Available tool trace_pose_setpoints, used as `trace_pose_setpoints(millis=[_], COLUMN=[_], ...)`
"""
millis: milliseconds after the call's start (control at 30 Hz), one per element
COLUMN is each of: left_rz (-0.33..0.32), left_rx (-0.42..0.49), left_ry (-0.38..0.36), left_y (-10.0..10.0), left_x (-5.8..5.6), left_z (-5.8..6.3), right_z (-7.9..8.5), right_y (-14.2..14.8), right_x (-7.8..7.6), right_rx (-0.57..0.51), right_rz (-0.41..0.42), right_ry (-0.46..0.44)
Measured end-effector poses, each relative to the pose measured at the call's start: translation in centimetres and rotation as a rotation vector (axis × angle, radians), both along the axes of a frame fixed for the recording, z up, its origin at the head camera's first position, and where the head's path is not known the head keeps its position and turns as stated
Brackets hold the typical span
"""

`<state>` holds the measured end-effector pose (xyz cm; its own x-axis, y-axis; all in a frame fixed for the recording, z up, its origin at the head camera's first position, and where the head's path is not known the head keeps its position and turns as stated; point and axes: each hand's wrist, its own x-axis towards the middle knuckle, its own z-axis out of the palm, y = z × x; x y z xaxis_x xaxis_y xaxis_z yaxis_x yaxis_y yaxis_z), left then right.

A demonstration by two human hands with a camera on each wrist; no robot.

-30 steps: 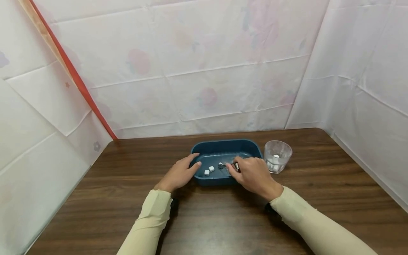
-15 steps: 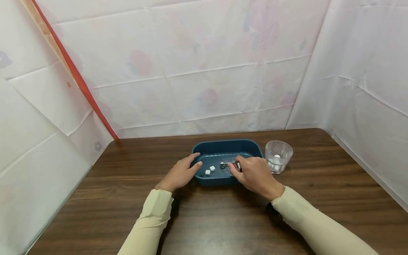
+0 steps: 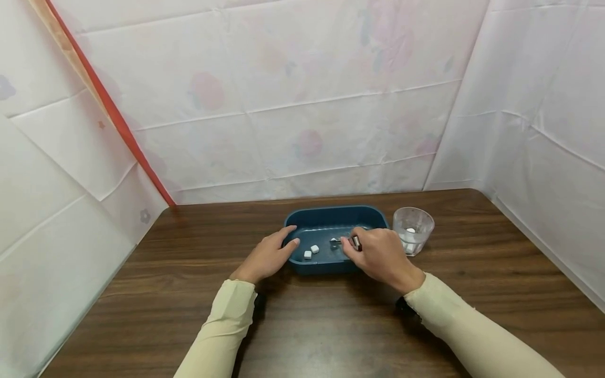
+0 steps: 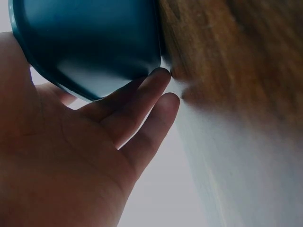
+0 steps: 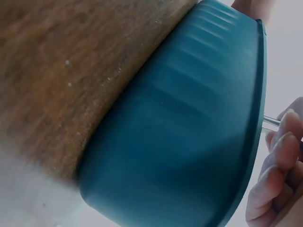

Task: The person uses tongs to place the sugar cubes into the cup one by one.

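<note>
Resting at the left end of the blue, rounded-rectangular tray (image 3: 302, 268), my left hand (image 3: 267, 255) lies with straight, relaxed fingers, thumb apart from them. Inside the tray, near that hand, lie two small white cubes (image 3: 308, 254) (image 3: 314, 249); I judge them light, firm and liable to skid, best taken across opposite flat faces. Right of them, a third white piece (image 3: 333, 240) sits at the tip of the slim metal utensil (image 3: 357, 242). My right hand (image 3: 383, 253) has its fingers curled round that utensil. Beyond stands a clear glass tumbler (image 3: 416, 223) holding white pieces, probably fragile. Compared with a second ago, utensil, third piece and right hand have shifted slightly rightward; the two cubes lie where they were.
</note>
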<state>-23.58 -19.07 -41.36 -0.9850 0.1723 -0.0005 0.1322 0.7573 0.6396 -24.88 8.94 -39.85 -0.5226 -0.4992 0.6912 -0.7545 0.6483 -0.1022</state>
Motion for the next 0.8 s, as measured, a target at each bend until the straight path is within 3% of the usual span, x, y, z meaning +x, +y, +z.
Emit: trace_pose_setpoints(millis=[400, 800], left_rz=[-0.011, -0.019], left_rx=[-0.001, 0.012], left_ry=[0.006, 0.014], left_y=[0.0, 0.0], left_x=[0.1, 0.1], left_z=[-0.1, 0.0], right_z=[0.9, 1.8], right_y=[0.6, 1.2], right_x=[-0.1, -0.3], right_rx=[-0.045, -0.052], right_rz=[0.008, -0.007], right_ry=[0.076, 0.066])
